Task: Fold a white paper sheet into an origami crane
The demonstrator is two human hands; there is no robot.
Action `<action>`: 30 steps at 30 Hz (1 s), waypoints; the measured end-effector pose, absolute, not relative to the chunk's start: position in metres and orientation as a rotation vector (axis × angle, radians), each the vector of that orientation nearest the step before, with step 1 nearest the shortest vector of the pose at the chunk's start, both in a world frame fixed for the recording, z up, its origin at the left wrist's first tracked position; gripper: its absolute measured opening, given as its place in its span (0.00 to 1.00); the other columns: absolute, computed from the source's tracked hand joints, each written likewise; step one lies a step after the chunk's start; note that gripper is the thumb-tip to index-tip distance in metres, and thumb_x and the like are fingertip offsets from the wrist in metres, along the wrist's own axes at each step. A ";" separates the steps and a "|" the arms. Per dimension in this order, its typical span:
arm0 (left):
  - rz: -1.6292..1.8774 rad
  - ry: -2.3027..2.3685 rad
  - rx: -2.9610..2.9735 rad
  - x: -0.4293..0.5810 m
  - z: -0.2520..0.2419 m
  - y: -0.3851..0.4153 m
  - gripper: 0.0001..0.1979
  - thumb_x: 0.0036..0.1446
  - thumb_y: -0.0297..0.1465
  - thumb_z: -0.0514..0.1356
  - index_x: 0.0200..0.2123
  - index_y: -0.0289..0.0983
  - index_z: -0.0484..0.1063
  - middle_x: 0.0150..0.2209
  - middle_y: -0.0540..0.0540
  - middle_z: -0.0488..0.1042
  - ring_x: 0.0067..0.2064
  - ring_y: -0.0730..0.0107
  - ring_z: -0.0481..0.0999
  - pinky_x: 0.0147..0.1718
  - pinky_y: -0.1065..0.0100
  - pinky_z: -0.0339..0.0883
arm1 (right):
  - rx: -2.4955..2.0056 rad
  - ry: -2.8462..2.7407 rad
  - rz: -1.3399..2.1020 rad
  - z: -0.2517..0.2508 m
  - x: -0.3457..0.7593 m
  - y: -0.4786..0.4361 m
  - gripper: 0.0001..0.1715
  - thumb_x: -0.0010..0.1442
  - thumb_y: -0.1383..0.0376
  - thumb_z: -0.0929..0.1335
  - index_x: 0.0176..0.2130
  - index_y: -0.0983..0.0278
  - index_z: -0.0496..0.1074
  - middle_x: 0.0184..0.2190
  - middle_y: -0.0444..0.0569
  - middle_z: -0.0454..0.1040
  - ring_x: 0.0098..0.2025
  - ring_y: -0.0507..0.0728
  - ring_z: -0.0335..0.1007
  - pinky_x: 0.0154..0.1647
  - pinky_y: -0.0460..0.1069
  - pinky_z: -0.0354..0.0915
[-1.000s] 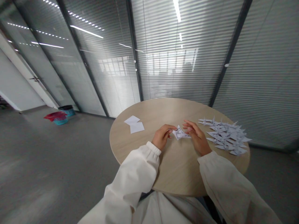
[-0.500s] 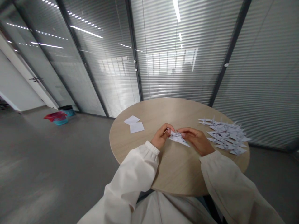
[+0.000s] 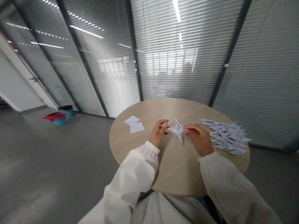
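Right hand [image 3: 198, 140] pinching: thumb and forefinger closed on the right edge of a folded paper piece [image 3: 177, 129], white with dark printed lines, star-like in outline. Left hand [image 3: 158, 134] open, fingers loosely curled upward, tips just apart from the piece's left side, touching nothing. Piece lies between the 2 hands, nearer the right, apparently lifted over the tabletop [image 3: 177, 171]; height above it hard to judge. Long axis runs roughly far to near, slightly tilted, lower point toward the person. Nothing stands between either hand and the piece. Just past the right hand, a heap of folded paper cranes [image 3: 225, 136]. Beyond the left hand, 2 white square sheets [image 3: 134, 125], touching at their edges. Further out: glass partition with slatted blinds [image 3: 177, 62] behind the tabletop; red-draped basket [image 3: 58, 119] and dark-topped bin [image 3: 67, 110] on the grey floor [image 3: 58, 174].
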State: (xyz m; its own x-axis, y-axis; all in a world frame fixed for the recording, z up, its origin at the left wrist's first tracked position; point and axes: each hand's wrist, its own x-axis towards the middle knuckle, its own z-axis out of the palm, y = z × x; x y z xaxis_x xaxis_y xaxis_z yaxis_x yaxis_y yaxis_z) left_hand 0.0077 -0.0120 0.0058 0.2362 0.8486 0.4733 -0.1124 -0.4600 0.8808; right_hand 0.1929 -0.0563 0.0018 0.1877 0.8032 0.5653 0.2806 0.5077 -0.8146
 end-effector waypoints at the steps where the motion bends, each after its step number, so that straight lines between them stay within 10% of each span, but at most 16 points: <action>1: 1.333 0.686 1.624 0.008 0.005 -0.012 0.19 0.55 0.41 0.55 0.46 0.36 0.63 0.47 0.40 0.64 0.43 0.67 0.71 0.30 0.70 0.71 | -1.033 -1.361 0.468 0.002 0.193 -0.056 0.12 0.51 0.57 0.69 0.34 0.62 0.74 0.35 0.49 0.75 0.33 0.55 0.71 0.36 0.51 0.69; 8: 1.197 0.607 1.565 0.011 0.002 -0.012 0.21 0.47 0.37 0.63 0.43 0.33 0.68 0.32 0.46 0.73 0.33 0.71 0.75 0.33 0.68 0.72 | -0.983 -1.286 0.597 -0.002 0.192 -0.053 0.19 0.47 0.57 0.71 0.39 0.63 0.71 0.35 0.50 0.75 0.35 0.55 0.72 0.36 0.51 0.69; 30: 1.408 0.806 1.757 0.007 0.002 -0.010 0.14 0.48 0.34 0.61 0.38 0.33 0.76 0.33 0.43 0.76 0.30 0.72 0.75 0.28 0.72 0.73 | -1.076 -1.369 0.555 -0.004 0.190 -0.053 0.18 0.48 0.57 0.71 0.38 0.64 0.72 0.35 0.50 0.76 0.38 0.57 0.73 0.42 0.53 0.68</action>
State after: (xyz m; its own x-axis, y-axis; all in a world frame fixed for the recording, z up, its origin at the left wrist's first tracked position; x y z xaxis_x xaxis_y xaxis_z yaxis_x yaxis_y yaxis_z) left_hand 0.0071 -0.0103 0.0018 0.2030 0.8303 0.5190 0.0272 -0.5346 0.8446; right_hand 0.1896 -0.0530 -0.0037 0.1808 0.8469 0.5001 0.2592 0.4495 -0.8549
